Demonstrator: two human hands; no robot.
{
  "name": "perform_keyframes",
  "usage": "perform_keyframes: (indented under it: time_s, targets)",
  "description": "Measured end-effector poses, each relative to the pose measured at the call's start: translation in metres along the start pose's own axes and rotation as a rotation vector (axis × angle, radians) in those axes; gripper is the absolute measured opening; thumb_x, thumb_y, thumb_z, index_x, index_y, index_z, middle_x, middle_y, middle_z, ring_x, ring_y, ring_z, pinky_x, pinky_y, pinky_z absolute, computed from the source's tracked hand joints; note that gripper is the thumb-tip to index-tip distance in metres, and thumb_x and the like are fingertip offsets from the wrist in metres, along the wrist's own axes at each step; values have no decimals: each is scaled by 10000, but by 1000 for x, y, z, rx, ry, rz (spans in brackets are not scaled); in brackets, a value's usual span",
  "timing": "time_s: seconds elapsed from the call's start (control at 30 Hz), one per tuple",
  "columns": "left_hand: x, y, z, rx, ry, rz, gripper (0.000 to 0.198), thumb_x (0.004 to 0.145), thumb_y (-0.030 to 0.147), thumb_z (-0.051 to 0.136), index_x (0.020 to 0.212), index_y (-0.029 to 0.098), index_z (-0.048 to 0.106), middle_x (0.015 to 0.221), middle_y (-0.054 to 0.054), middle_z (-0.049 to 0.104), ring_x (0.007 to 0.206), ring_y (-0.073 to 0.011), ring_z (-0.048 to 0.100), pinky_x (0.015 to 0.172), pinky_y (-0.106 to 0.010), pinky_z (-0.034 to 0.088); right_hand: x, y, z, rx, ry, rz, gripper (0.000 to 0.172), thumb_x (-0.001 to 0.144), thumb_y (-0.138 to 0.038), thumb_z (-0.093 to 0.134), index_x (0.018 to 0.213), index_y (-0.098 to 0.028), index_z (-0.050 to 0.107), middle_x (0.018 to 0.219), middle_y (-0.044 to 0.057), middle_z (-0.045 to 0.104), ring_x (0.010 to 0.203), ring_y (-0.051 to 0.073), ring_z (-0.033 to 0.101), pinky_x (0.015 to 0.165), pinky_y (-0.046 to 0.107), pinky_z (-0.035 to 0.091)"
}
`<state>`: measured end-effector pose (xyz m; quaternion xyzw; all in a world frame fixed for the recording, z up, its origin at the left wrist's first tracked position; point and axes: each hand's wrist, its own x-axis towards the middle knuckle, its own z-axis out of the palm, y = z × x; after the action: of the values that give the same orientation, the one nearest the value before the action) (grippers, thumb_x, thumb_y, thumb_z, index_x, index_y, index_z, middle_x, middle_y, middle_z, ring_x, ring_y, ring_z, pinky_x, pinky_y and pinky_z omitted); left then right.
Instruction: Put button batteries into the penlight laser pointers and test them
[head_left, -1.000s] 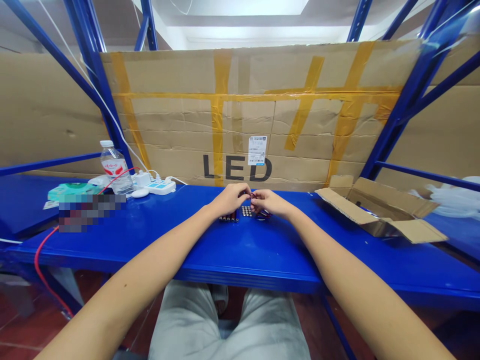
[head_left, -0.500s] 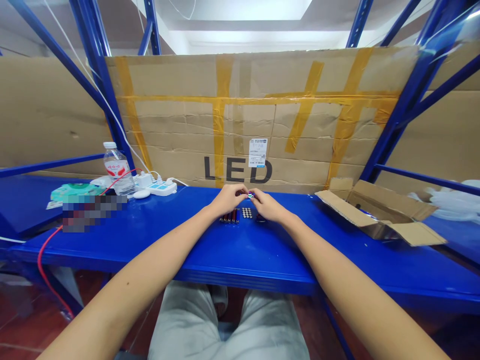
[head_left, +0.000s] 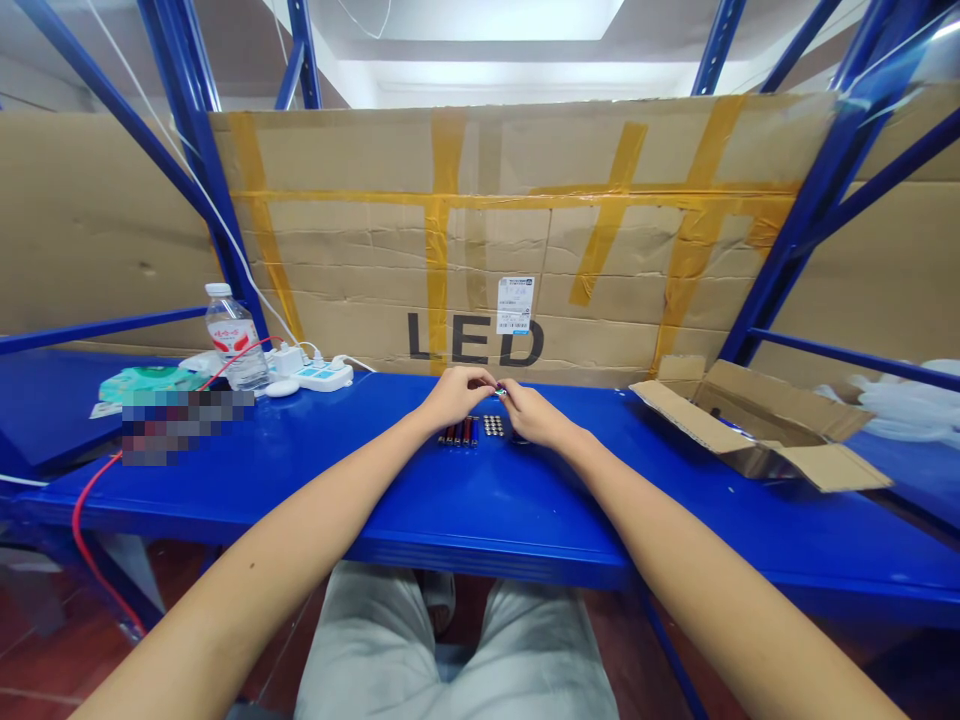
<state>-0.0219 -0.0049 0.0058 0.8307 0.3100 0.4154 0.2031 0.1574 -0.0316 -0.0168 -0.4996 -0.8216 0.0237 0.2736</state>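
Over the far middle of the blue table point(head_left: 480, 510), my left hand point(head_left: 459, 396) and my right hand point(head_left: 529, 408) meet at the fingertips. Pinched between them is a small object point(head_left: 500, 391) with green and white on it; its kind is too small to make out. Just below my left hand lies a row of dark red, pen-like tubes point(head_left: 459, 433), their upper ends partly covered. Between the hands, small round silvery pieces point(head_left: 493, 426) sit in a neat grid. A dark item point(head_left: 519, 437) is mostly hidden under my right hand.
At right stands an open cardboard box point(head_left: 757, 420) with flaps spread. On the left are a water bottle point(head_left: 234, 340), a white power strip point(head_left: 326, 375), a green packet point(head_left: 154, 385) and a red cable point(head_left: 82, 520). A cardboard wall point(head_left: 360, 250) rises behind.
The small object has turned slightly between my fingertips, and my right fingers have shifted a little around it. The tubes and silvery pieces stay in place.
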Motion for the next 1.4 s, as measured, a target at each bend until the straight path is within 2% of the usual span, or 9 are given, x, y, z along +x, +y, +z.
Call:
perform_keyframes:
  time_s: [0.23, 0.63, 0.8, 1.03, 1.27, 1.4]
  targets:
    - [3, -5, 0, -93, -13, -46, 119, 784, 210, 647, 829, 143, 735, 803, -44, 736, 763, -162, 651, 712, -266, 473, 0, -2, 1, -62, -10, 11, 272, 1011, -228, 324, 1159, -136, 532, 1124, 182, 680, 1011, 238, 639, 823, 295, 430]
    - [4, -9, 2, -103, -4, -60, 121, 771, 217, 651, 824, 155, 740, 789, -38, 733, 738, -150, 636, 712, -266, 471, -2, -9, 0, -106, 11, 25, 291, 1003, -225, 301, 1162, -145, 531, 1100, 167, 689, 981, 243, 645, 785, 291, 427]
    - [4, -10, 2, -110, -13, -83, 135, 766, 231, 651, 828, 149, 737, 753, -34, 715, 679, -137, 605, 639, -248, 444, -2, -10, 0, -100, 14, 28, 301, 988, -193, 307, 1171, -143, 540, 1139, 164, 678, 1011, 240, 637, 814, 289, 429]
    - [4, -12, 2, -195, -41, -131, 145, 774, 230, 647, 829, 127, 733, 590, -1, 637, 522, -109, 523, 550, -243, 411, -1, -11, 0, -115, 29, 31, 306, 973, -165, 313, 1167, -138, 547, 1123, 158, 680, 988, 234, 633, 788, 284, 422]
    - [4, -10, 6, -337, 7, -199, 120, 743, 210, 685, 809, 119, 726, 599, -6, 647, 497, -93, 520, 541, -243, 425, -3, -17, -1, -154, 47, 62, 282, 979, -180, 305, 1153, -139, 523, 1062, 157, 688, 918, 242, 644, 723, 288, 402]
    - [4, -5, 7, -393, 29, -237, 117, 720, 203, 713, 798, 117, 727, 587, -3, 645, 495, -88, 518, 535, -242, 428, -4, -22, -3, -194, 39, 83, 279, 981, -188, 302, 1150, -126, 516, 1062, 178, 685, 920, 258, 647, 739, 305, 412]
